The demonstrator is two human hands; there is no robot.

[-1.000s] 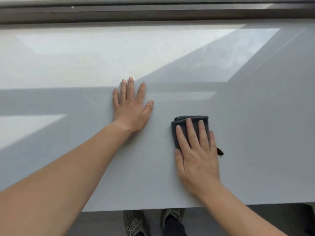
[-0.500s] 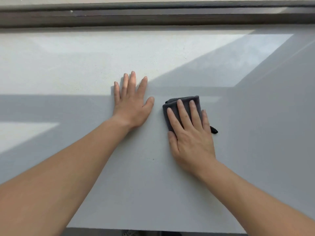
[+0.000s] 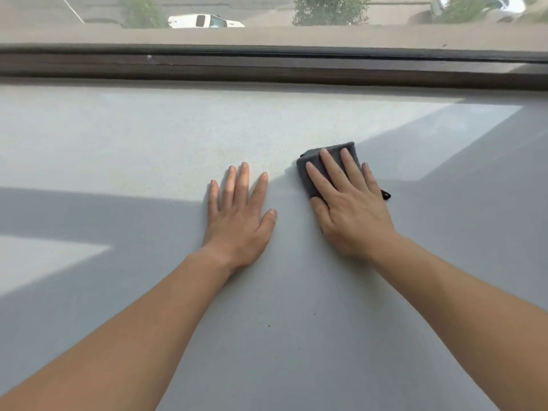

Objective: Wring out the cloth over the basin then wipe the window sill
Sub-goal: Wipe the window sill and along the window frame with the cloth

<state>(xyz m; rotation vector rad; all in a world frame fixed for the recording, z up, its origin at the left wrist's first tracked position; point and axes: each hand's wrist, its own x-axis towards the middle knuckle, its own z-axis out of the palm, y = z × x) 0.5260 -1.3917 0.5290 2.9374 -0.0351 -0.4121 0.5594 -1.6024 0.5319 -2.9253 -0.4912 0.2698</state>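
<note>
Head view: wiping the window sill [image 3: 118, 137].
Right hand [image 3: 347, 209] presses flat on the folded cloth [image 3: 311, 170], not clenched; left hand [image 3: 237, 223] lies open, probably bracing.

Folded dark grey cloth [image 3: 318, 170] flat on pale grey window sill [image 3: 148, 149], mid-depth.

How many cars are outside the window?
2. A white car sits at top centre-left beyond the window frame; another white car shows partly at top right behind bushes. More may be hidden.

Forearms bare — no sleeves; L hand [image 3: 237, 221], R hand [image 3: 350, 215] ungloved.
</note>
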